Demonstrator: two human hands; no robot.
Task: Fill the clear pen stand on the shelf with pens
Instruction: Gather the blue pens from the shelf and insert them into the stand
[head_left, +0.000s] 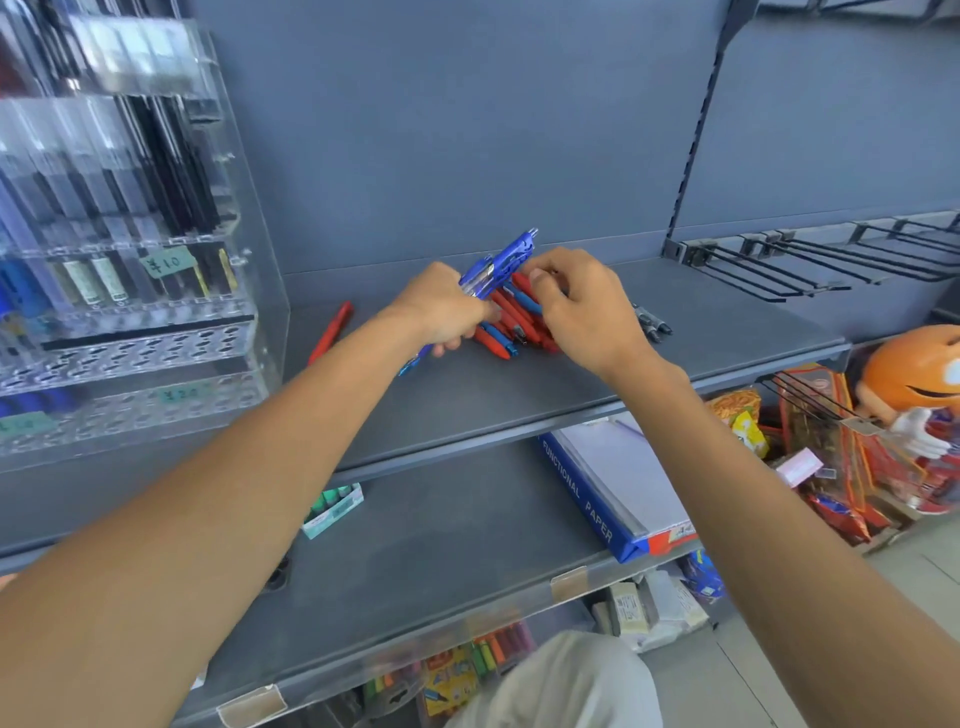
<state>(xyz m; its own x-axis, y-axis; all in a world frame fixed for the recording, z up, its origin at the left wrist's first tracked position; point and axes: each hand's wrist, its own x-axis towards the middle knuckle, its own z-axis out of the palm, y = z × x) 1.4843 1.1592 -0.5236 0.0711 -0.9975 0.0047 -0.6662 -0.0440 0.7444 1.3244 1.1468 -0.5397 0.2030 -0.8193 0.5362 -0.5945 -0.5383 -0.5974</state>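
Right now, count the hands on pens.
2. Left hand grips a bunch of blue pens; right hand touches the pen pile on the shelf.

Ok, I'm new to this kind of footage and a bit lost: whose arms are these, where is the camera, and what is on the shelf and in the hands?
There is no machine here: a person works with two bare hands, and the one picture comes from a wide-angle camera worn on the head, looking forward and down. The left hand grips a bunch of blue pens. The right hand is over a pile of red and blue pens on the grey shelf, its fingers curled; whether it pinches one I cannot tell. A lone red pen lies left of the pile, a few dark pens right of it. The clear pen stand, partly filled, stands at the left.
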